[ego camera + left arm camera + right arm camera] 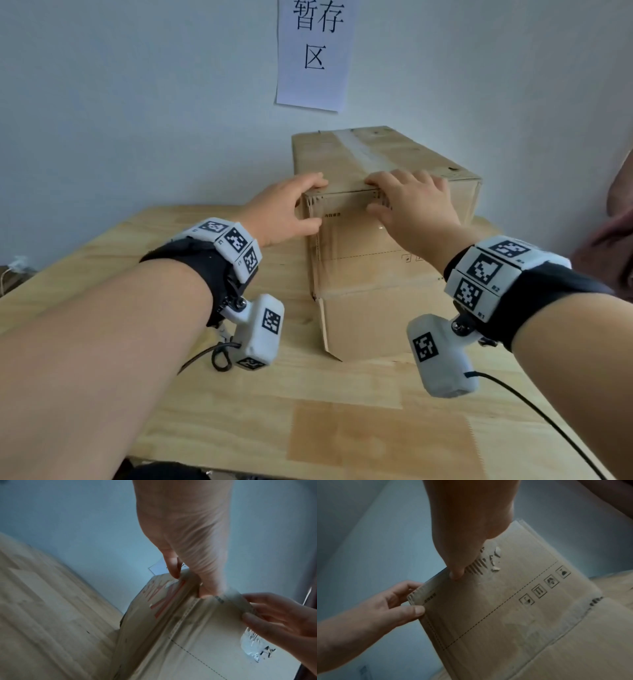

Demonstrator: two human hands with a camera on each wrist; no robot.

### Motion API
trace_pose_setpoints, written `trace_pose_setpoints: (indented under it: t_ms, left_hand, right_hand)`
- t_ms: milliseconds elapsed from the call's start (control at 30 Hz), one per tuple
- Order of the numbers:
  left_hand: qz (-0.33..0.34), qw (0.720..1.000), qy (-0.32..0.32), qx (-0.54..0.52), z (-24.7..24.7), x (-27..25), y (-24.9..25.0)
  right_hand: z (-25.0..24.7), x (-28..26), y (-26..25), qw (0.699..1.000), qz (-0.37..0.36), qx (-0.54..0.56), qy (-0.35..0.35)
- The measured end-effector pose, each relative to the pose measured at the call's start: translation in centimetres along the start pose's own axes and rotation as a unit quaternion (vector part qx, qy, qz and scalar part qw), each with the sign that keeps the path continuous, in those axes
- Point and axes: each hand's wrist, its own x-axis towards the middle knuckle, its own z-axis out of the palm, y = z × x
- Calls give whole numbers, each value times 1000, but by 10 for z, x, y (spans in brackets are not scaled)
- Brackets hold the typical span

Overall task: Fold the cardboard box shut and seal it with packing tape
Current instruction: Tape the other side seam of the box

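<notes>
Gripping the top front edge of the cardboard box (383, 219), both hands work on the same flap. The box stands on the wooden tabletop (212, 394), close to the pale wall (137, 102), under a paper sign (313, 54) with printed characters. The left hand (291, 209) holds the left front corner: its fingers lie over the top edge and its thumb presses on the front face, so this grip is clamped on the cardboard. The right hand (411, 205) does the same more to the right, fingers curled over the edge and thumb on the front panel. In the right wrist view the thumb (457, 573) sits beside a torn printed patch.

1 lower flap at the front hangs open toward the person. Old clear tape (356, 150) runs along the top seam. No roll of packing tape is visible in any view.

I judge the box to be light and rather stiff, but worn: the surface paper is peeled in places, so the edges can tear or bend if pulled hard. The best place to hold is near the corners and along the fold lines, where the board is strongest, with pressure spread over several fingers. The folding step seems not yet finished, and the sealing not begun.
</notes>
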Motion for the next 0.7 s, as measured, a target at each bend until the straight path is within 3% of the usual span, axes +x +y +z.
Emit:
trace_pose_setpoints:
  t_ms: [200, 567, 633, 700]
  left_hand:
    - [-29, 997, 73, 3, 7, -2, -10]
    - [-70, 996, 48, -28, 11, -3, -21]
    - [-53, 996, 51, -42, 11, -9, -25]
    - [-37, 994, 67, -80, 11, -19, -30]
  right_hand:
    - [5, 16, -20, 999, 18, -15, 31]
    - [39, 13, -48, 995, 31, -38, 82]
    - [49, 4, -54, 995, 14, -24, 95]
    - [58, -8, -65, 992, -54, 3, 112]
